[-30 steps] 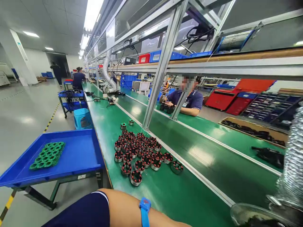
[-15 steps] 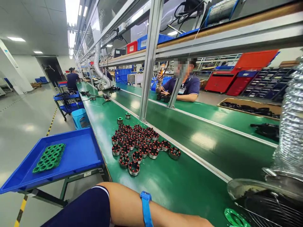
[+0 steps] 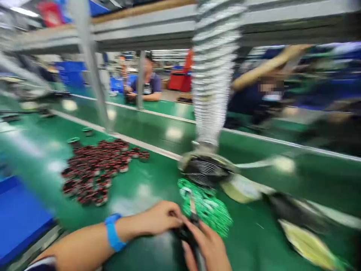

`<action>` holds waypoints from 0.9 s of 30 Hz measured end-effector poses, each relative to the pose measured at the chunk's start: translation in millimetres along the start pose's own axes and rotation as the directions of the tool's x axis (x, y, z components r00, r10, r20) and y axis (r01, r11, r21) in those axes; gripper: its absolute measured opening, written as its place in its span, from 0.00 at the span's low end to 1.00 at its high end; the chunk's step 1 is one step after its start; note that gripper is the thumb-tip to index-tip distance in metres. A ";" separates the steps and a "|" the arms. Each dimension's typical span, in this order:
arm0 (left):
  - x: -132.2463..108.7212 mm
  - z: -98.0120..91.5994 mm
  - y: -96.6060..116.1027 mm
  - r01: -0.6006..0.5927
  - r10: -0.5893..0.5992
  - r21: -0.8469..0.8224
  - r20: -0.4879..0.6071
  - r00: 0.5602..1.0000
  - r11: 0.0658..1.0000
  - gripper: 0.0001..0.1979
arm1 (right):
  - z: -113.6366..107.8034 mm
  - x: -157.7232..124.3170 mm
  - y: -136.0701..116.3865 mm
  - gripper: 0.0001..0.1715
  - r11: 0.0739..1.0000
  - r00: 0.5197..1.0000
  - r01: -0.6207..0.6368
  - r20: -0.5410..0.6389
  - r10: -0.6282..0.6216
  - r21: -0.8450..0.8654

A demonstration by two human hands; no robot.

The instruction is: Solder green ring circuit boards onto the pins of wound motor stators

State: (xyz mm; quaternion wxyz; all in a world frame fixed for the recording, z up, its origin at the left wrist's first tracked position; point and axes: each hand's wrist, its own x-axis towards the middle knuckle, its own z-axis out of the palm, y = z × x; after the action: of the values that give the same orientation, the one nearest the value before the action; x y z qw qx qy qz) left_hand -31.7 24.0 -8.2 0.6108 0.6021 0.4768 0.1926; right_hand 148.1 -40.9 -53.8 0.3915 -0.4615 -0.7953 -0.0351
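My left hand [image 3: 159,218], with a blue band on its wrist, is closed, fingertips pinched over a small dark thing too blurred to name. It meets my right hand [image 3: 210,246] near the bottom middle. My right hand is wrapped round a slim black-handled tool [image 3: 194,218] with a narrow pale tip pointing up and away. Just beyond the tip lies a heap of green ring-shaped boards [image 3: 216,212]. Further left on the green bench stands a cluster of wound motor stators [image 3: 96,165] with red-brown windings, and two with green tops behind it.
A round black fan guard [image 3: 207,171] under a silver flexible duct [image 3: 213,79] stands behind the green boards. Metal posts [image 3: 91,71] hold a shelf overhead. A blue tray [image 3: 19,222] is at lower left. Co-workers sit across the bench; blurred items lie right.
My view has swung right, so the stators and blue tray appear further left. My left forearm now shows with its hand, and my right hand with the black-handled tool has come into view.
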 end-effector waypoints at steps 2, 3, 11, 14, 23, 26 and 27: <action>-2.7 -2.7 0.7 -0.064 0.063 -0.017 -0.029 0.998 0.998 0.14 | -7.1 6.0 -8.7 0.29 1.000 1.000 0.025 0.010 -0.025 0.018; -0.9 -5.2 0.6 -0.074 0.074 -0.028 -0.016 0.997 0.997 0.18 | -9.2 10.2 -10.5 0.31 0.998 0.999 0.027 0.045 -0.030 0.062; 6.9 -10.1 8.1 0.023 -0.023 0.023 0.017 1.000 0.999 0.23 | -11.7 20.9 -10.3 0.22 0.995 0.997 -0.041 0.074 0.034 0.088; 3.6 -8.9 10.7 -0.012 0.013 0.069 -0.012 1.000 0.998 0.20 | -18.3 19.5 -11.4 0.16 0.985 0.995 -0.101 0.020 0.099 0.142; 10.2 -11.6 7.2 0.046 -0.045 -0.057 0.022 0.999 0.997 0.05 | -24.6 4.7 0.3 0.15 0.751 0.830 -0.418 -0.121 0.544 0.511; 9.6 -10.4 7.4 0.032 -0.031 -0.049 0.029 0.999 0.998 0.05 | -26.7 0.1 0.0 0.13 0.759 0.851 -0.328 -0.173 0.496 0.563; 9.7 -10.2 6.8 0.026 -0.025 -0.046 0.031 0.999 0.999 0.05 | -27.2 -0.6 -0.1 0.13 0.762 0.862 -0.290 -0.188 0.471 0.579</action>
State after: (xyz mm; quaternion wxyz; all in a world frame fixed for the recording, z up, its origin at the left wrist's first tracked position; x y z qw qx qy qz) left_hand -33.1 38.9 -3.5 0.6342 0.5845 0.4705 0.1866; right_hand 164.3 -52.8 -35.4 0.6266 -0.4760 -0.5861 0.1931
